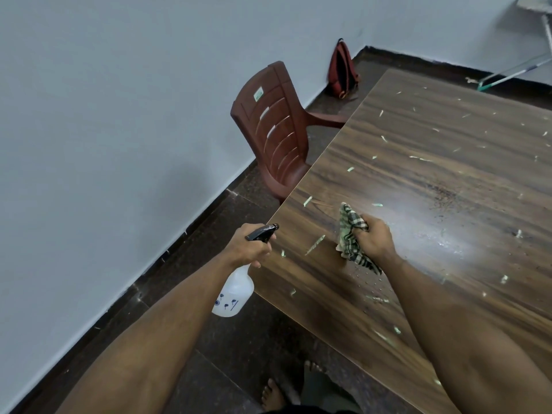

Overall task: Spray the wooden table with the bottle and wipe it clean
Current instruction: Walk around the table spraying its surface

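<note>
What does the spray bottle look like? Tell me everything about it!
The spray bottle looks like cloudy white plastic with small dark blue marks printed on it and a black trigger top. The left hand grips its neck, nozzle aimed toward the wooden table. It is held in the air by the table's near corner, tilted, its base toward the floor.

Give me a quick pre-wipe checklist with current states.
1. Cloth gripped in right hand: ok.
2. Cloth on the table: ok, its lower folds appear to touch the wood.
3. Surface wetted: ok, droplets and a misty sheen show beside the cloth.
4. Spray bottle secure in left hand, held off the table edge: ok.
5. Table clean: not ok, pale scraps are scattered all over it.
6. Liquid left in bottle: cannot tell.
</note>
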